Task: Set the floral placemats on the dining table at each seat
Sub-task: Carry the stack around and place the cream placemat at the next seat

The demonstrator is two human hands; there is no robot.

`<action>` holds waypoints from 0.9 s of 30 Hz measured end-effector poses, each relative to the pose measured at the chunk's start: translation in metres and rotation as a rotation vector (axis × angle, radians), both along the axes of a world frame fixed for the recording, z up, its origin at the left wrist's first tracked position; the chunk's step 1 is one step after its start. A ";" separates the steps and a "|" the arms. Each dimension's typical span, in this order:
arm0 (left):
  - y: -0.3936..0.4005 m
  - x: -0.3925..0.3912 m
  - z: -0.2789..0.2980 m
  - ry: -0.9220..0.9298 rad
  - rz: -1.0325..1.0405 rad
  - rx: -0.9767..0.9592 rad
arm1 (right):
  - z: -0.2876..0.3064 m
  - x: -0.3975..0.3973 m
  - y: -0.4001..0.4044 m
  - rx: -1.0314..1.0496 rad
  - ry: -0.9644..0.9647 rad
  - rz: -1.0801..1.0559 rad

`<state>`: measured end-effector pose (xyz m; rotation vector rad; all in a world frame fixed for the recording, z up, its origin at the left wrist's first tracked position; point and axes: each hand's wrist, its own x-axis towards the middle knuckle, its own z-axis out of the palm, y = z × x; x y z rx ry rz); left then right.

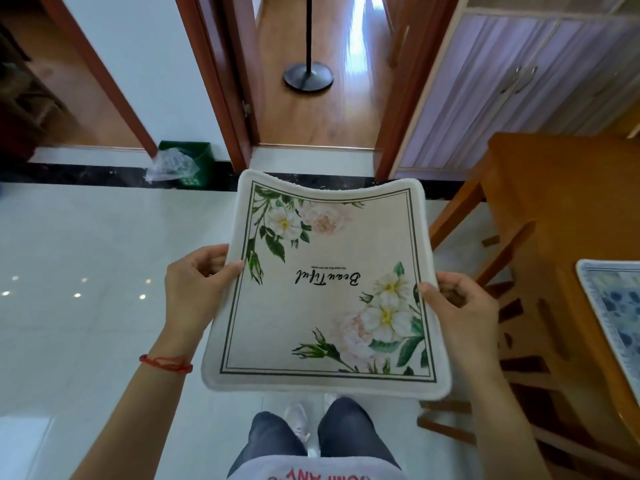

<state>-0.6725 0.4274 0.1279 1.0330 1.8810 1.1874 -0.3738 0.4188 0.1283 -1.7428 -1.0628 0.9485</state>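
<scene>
Placemat (pixel 325 289), cream with white and blush flowers at two corners and the word "Beautiful" printed upside down to the wearer, held flat in mid-air over pale floor tile, clear of any surface. Far edge sagging in a shallow curve. Gripped at both side edges: left hand (pixel 197 282) pinching the left border, thumb on top and fingers curled beneath; right hand (pixel 457 303) clamped likewise on the right border, thumb over the printed leaves. Red cord bracelet (pixel 166 363) on the left wrist. Below, dark trousers and white shoes, standing. To the right, wooden dining table (pixel 554 174) with a chair (pixel 512 306) tucked against its near-left side; on the tabletop at the right margin, a blue patterned mat (pixel 613 313), seemingly already placed. Farther off, a doorway with a black stand base (pixel 308 76), a green bin (pixel 190 161) by the wall, pale cabinet doors at far right.

Carrying stage, by the look of it: mat in hand, not yet laid. Next likely a turn right toward the table, then lowering flat at a bare seat, square with the table edge.
</scene>
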 end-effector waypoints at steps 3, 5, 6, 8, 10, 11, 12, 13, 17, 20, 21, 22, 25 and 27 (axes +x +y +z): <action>0.046 0.007 -0.005 -0.006 -0.021 0.007 | -0.004 0.006 0.042 0.008 0.018 -0.014; 0.080 0.013 -0.009 -0.002 -0.036 0.021 | -0.006 0.012 0.073 0.028 0.014 -0.015; 0.098 0.018 -0.011 -0.007 -0.039 0.029 | -0.006 0.017 0.089 0.033 0.009 -0.017; 0.132 0.027 -0.013 -0.014 -0.045 0.044 | -0.007 0.027 0.123 0.033 0.002 -0.030; 0.167 0.040 -0.012 -0.010 -0.057 0.056 | -0.005 0.040 0.157 0.035 0.002 -0.043; 0.184 0.047 -0.010 -0.014 -0.062 0.059 | -0.003 0.047 0.174 0.039 0.006 -0.047; 0.200 0.053 -0.008 -0.021 -0.069 0.061 | 0.000 0.054 0.190 0.043 0.011 -0.048; 0.217 0.060 -0.006 -0.027 -0.079 0.064 | 0.003 0.060 0.205 0.041 0.015 -0.047; 0.281 0.082 0.000 -0.023 -0.124 0.084 | 0.008 0.082 0.262 0.038 -0.015 -0.069; 0.320 0.095 0.001 -0.024 -0.145 0.096 | 0.009 0.092 0.297 0.052 -0.031 -0.092; 0.333 0.098 0.002 -0.025 -0.151 0.099 | 0.008 0.094 0.306 0.051 -0.027 -0.100; 0.349 0.102 0.001 -0.029 -0.165 0.101 | 0.007 0.097 0.318 0.050 -0.019 -0.115; 0.400 0.112 -0.002 -0.045 -0.213 0.108 | 0.001 0.106 0.355 0.041 -0.039 -0.156; 0.437 0.119 -0.005 -0.059 -0.240 0.117 | -0.002 0.111 0.381 0.053 -0.052 -0.186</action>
